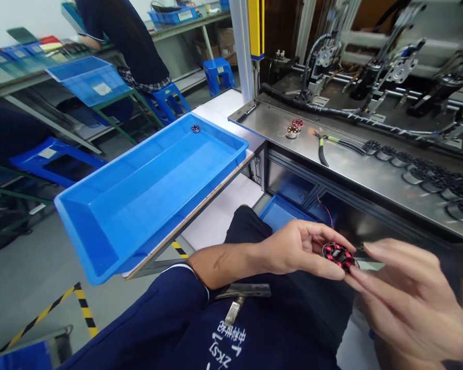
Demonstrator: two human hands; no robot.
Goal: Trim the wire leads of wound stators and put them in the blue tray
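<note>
My left hand (293,249) is closed around a small round motor stator (338,256) with red wire windings and a dark centre, gripping it by the rim. A thin red wire (326,208) rises from it in a loose curve. To its right, my right hand (412,293) is blurred by motion, thumb and index finger apart. One of its fingertips reaches the stator's lower right edge; whether it presses there I cannot tell. On the metal bench (355,177) beyond are two more wound stators (293,131), cutting pliers (324,146) with green-black handles, and several dark round motor parts (416,172).
On a stand to the left sits a large blue tray (146,180) holding one small round part (195,128). Machine fixtures (393,72) and cables line the bench's back. A co-worker (127,41) sits far left, near blue stools (219,74) and a blue bin (92,77).
</note>
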